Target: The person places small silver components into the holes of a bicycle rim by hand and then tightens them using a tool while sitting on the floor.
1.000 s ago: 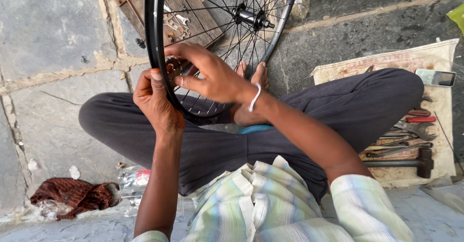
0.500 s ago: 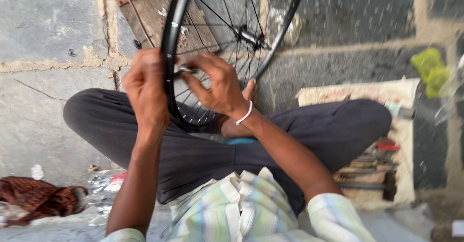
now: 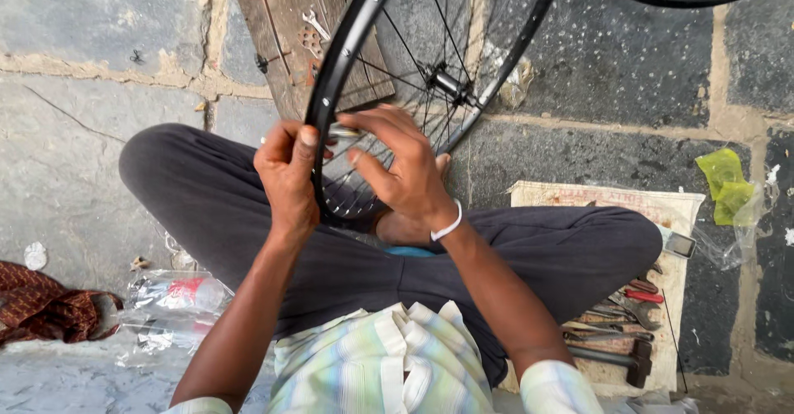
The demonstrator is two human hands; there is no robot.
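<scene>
My left hand (image 3: 285, 170) had slid up the black bicycle rim (image 3: 347, 50) and gripped it, while my right hand (image 3: 401, 166) pinched a spoke nipple (image 3: 343, 132) there, truing evidently still underway.

The top edge cuts off the black wheel rim (image 3: 347, 50); its lower arc hides behind the left hand (image 3: 289, 170).
</scene>
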